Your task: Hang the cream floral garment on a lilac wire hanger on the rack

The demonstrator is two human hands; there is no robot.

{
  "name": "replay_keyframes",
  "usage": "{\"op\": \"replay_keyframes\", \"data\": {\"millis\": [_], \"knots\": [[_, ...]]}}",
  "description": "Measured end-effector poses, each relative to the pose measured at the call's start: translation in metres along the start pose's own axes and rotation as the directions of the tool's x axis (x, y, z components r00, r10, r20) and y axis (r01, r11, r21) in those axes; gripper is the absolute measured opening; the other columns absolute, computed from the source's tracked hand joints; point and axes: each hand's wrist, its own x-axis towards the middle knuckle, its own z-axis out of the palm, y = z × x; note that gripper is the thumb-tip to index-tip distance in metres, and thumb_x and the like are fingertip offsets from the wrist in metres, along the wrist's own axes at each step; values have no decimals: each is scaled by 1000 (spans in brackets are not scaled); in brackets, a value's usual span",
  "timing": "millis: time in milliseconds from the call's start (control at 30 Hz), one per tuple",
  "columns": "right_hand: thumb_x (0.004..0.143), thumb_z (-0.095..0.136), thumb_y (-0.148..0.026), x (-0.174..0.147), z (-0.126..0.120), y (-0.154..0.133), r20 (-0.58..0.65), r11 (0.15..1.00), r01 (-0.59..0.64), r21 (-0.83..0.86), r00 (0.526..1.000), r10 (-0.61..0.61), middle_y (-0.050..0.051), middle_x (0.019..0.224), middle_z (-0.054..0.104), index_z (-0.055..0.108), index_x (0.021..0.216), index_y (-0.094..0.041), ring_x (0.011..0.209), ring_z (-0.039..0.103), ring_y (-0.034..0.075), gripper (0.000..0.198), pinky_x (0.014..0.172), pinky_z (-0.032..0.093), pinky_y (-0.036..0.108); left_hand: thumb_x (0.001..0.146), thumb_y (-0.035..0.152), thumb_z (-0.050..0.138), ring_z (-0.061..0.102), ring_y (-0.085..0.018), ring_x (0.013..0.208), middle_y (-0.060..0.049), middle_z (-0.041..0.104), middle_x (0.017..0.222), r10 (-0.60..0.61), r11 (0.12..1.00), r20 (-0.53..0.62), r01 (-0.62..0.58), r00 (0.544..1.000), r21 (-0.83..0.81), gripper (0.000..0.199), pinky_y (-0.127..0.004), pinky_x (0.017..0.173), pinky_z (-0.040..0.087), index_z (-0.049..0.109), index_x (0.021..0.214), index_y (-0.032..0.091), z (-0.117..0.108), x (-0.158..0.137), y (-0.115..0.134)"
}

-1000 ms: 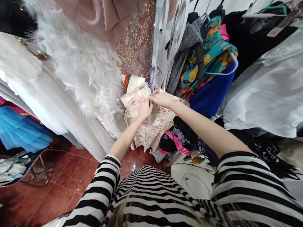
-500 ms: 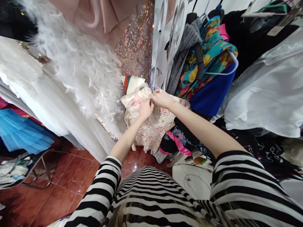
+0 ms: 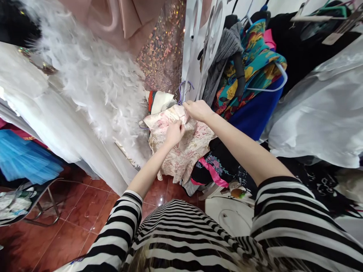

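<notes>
A cream garment with pink floral print [image 3: 167,151] hangs in front of me on a purple hanger [image 3: 181,90], whose hook is on a white rack [image 3: 185,49]. My left hand [image 3: 175,133] is closed on the front of the garment, its fingertips pinching the cloth near the opening. Just above and to the right, my right hand [image 3: 199,110] grips the garment's upper edge, below the hanger hook. A fold of cloth is stretched between the two hands. Exactly what lies under the right fingertips is hidden.
White feathers [image 3: 107,83] and a sequined cloth [image 3: 163,49] hang to the left and behind. On the right hang a teal floral garment [image 3: 251,64] and white clothing [image 3: 317,117]. A white stool-like object [image 3: 227,215] stands below. A metal-legged chair [image 3: 42,204] is at left.
My right hand has risen slightly and moved away from the left, pulling the garment's edge up with it. My left hand stays in nearly the same place on the cloth.
</notes>
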Motion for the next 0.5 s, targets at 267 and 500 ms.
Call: {"op": "replay_keyframes", "data": {"millis": [267, 500], "knots": [[96, 36, -13, 5, 4, 0, -135, 999, 45, 8, 990, -44, 22, 106, 68, 58, 116, -8, 96, 63, 27, 30, 67, 34, 30, 91, 21, 49, 60, -21, 79, -5, 61, 79, -77, 997, 19, 76, 997, 22, 20, -30, 71, 44, 46, 71, 23, 3, -4, -6], [96, 30, -12, -3, 18, 8, -186, 995, 19, 98, 983, 0, 21, 106, 66, 57, 116, -9, 98, 60, 26, 35, 70, 37, 31, 88, 19, 50, 56, -28, 108, -15, 61, 111, -120, 978, -292, 163, 949, 129, 14, -40, 96, 42, 58, 100, 19, -29, 5, -44]]}}
